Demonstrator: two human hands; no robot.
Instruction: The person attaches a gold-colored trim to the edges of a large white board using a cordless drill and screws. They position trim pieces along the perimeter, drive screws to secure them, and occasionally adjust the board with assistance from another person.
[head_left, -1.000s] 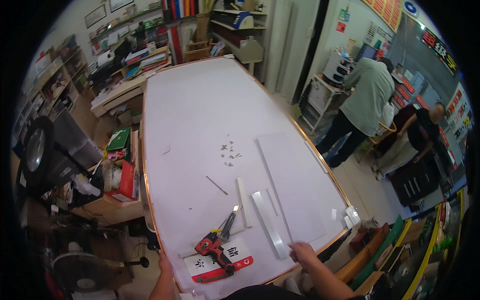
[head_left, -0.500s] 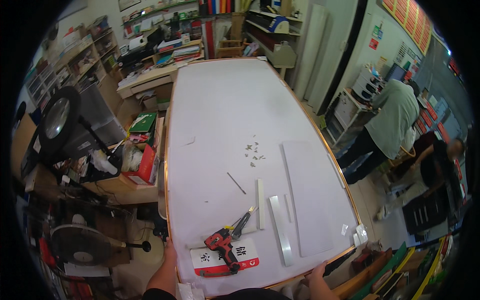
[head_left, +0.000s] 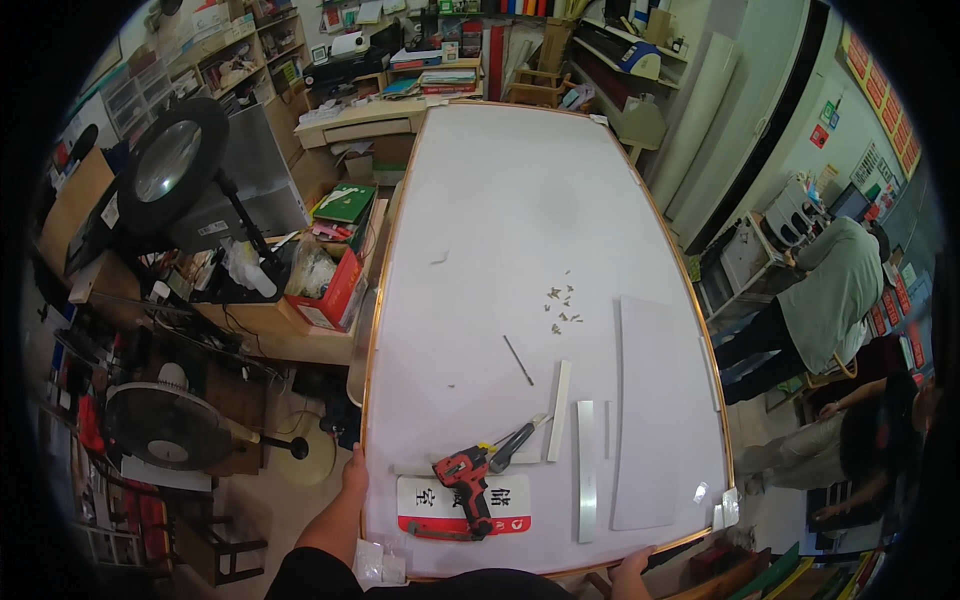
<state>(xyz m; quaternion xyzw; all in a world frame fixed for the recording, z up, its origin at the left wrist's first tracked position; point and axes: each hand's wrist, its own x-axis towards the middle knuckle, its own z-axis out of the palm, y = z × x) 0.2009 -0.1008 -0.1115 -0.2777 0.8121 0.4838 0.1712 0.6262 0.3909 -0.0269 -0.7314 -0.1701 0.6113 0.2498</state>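
Gripping the left edge of the long white bench (head_left: 520,200), the left hand (head_left: 354,470) is seen at lower centre-left of the frame, its fingers curled over the wooden rim. The right hand (head_left: 632,566) is placed on the near edge of the bench at lower right of centre; only the fingertips are shown, so it cannot be told whether they are clenched or merely resting.

Between the two hands, near the lower edge of the bench, a red and black power drill (head_left: 467,482) is laid partly over a red and white sign plate (head_left: 505,508). Pliers (head_left: 517,440) are seen just beside the drill, up and to its right. Two narrow white strips (head_left: 557,410) and (head_left: 586,470) are laid lengthwise to the right of the pliers, and a large pale sheet (head_left: 655,420) is spread along the right side of the bench. A thin dark rod (head_left: 518,360) and a scatter of small fasteners (head_left: 562,308) are found near the centre. A clear plastic bag (head_left: 378,566) is seen at the near left corner.

At the right of the frame, a person in a green shirt (head_left: 835,300) is shown bent away from the bench. A floor fan (head_left: 165,425) is seen at lower left.
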